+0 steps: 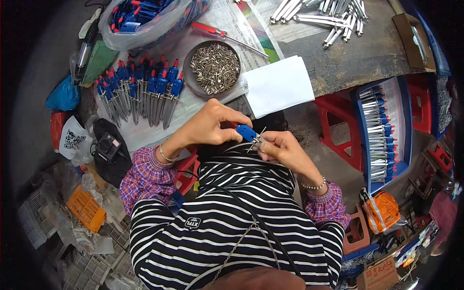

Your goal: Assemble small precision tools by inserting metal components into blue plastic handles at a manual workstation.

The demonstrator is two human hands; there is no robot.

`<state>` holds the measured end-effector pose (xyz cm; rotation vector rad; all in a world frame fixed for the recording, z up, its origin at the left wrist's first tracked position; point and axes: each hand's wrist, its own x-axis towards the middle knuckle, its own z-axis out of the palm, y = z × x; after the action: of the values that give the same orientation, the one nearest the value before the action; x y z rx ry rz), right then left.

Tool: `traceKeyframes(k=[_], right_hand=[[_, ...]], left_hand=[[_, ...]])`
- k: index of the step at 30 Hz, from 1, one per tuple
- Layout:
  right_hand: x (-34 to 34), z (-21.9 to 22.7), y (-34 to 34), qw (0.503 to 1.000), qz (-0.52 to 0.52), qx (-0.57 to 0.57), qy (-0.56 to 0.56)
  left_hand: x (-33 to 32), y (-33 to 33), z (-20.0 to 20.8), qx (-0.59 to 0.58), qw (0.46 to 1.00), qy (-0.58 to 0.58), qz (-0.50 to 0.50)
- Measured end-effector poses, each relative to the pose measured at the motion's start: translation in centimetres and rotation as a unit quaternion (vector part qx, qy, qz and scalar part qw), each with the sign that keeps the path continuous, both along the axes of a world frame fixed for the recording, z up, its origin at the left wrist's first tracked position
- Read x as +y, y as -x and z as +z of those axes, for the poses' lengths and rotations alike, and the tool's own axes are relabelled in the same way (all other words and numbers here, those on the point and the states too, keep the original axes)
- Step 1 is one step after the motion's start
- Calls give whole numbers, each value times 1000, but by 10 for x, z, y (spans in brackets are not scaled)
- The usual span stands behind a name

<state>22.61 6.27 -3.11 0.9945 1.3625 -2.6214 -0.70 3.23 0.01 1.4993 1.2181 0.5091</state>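
In front of my chest I hold a blue plastic piece [247, 133] with thin metal rods at its lower right end. My left hand [215, 126] pinches its upper left end, where a bit of red shows. The fingers of my right hand [285, 149] close around the metal end, hiding part of it. Beyond my left hand, several finished-looking pieces [162, 84] with blue bodies, red tips and long metal shafts lie in a fanned group. A dark round bowl [188, 77] holds many small metal pins [215, 67]. White folded paper [280, 87] lies at the table edge beyond my hands.
A red-handled screwdriver [210, 30] lies behind the bowl. At far left a plastic bag [116, 41] holds more blue pieces. Silver metal strips [338, 21] are heaped at far right. A blue tray [407, 140] of assembled pieces stands right, beside a red stool [340, 130].
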Motion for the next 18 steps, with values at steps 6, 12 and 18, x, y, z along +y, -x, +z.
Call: traceKeyframes(k=[6,12,18], right_hand=[[-6,7,-2,999,-34,7,6],[-14,9,-6,999,-45,24,-8],[-25,9,-11,997,-28,36,-59]], left_hand=[[-9,-6,-2,-18,997,-71,39],[-16,-11,7,-5,996,-73,43],[-25,-15,14,2,994,-107,29]])
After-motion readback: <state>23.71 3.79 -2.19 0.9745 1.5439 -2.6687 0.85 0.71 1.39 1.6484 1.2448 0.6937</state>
